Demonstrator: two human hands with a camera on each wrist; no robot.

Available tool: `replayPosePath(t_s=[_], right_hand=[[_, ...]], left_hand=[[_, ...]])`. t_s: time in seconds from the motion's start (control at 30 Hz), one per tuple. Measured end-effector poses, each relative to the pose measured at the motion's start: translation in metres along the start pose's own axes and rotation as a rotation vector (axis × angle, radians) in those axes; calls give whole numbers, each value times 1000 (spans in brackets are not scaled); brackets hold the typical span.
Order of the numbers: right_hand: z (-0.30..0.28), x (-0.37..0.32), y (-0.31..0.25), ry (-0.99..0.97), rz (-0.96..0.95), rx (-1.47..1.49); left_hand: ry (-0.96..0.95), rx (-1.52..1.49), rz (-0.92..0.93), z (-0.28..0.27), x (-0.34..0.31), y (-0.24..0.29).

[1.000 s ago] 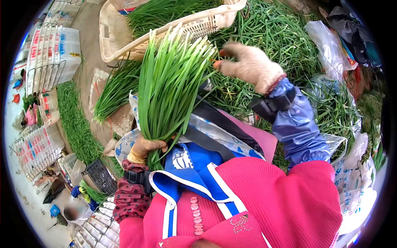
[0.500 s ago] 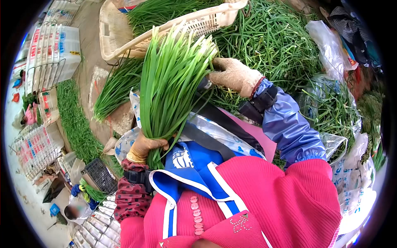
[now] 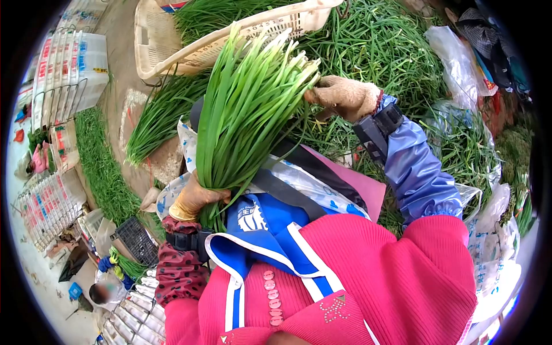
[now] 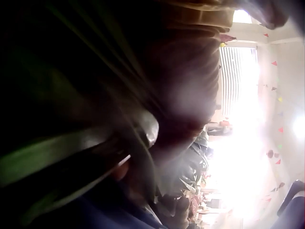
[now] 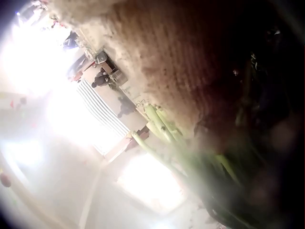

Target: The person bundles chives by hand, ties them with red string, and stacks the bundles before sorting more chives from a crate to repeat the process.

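My left hand (image 3: 201,198), in a thin yellowish glove, grips a large bunch of garlic chives (image 3: 238,121) near its green lower part. The pale cut ends fan out at the top. On the right side of the bunch, just below those ends, my right hand (image 3: 348,96) in a fuzzy beige glove pinches at the outer stalks with bent fingers. In the right wrist view pale stalks (image 5: 164,125) lie against the knitted glove (image 5: 162,62). The left wrist view is dark, with blurred leaves (image 4: 52,160) beside the hand.
A cream plastic basket (image 3: 172,68) holding more chives stands beyond the bunch. Another chive bundle (image 3: 161,121) lies left of it. Loose chives (image 3: 379,52) pile up at the right, beside clear plastic bags (image 3: 457,63). White crates (image 3: 69,75) are stacked at the far left.
My right hand closed in on the bunch, then drew slightly outward to the right. The pale ends have tilted right and fanned wider. My left hand keeps its grip.
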State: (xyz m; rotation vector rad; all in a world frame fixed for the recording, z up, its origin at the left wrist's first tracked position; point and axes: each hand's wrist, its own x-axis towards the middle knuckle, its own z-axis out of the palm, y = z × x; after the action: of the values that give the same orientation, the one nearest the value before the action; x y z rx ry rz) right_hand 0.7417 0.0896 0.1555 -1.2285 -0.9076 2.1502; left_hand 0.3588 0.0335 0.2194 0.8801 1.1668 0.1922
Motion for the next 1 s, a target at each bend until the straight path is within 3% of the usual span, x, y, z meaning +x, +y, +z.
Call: replayPosePath(t_s=[0.13,0.4,0.47,0.53,0.6,0.63,0.67,0.73,0.87,0.93,1.0], right_hand=[[-7,8,-4,-35,36,-299],[2,-12,-22,245,27,-762],[-6,-21,-32,470,130,-836],[-49,-22,-27,629,161,-949],[-68,-39,-20,787,38,-1370],[-55,-47,-17,1024,-76,-1611],[-53,-51,-20,1010,-216,-1568],[-18,-61,-21,704,-429,-953],[35,-48,-18,548,-539,-1184],[34,-33,-7,540,-728,-1039],[37,-21,7,429,-611,-484]], left_hand=[[4,43,15,-2,3,3],[-6,14,17,-3,4,3],[-11,21,5,-5,3,2],[-14,28,-2,-6,4,3],[-13,32,-8,-7,4,1],[-16,39,-11,-8,5,0],[-20,46,-14,-8,7,-1],[-44,40,-27,-10,10,-4],[-76,26,-37,-12,12,-2],[-66,9,-40,-12,11,-1],[-56,-34,-54,-9,7,0]])
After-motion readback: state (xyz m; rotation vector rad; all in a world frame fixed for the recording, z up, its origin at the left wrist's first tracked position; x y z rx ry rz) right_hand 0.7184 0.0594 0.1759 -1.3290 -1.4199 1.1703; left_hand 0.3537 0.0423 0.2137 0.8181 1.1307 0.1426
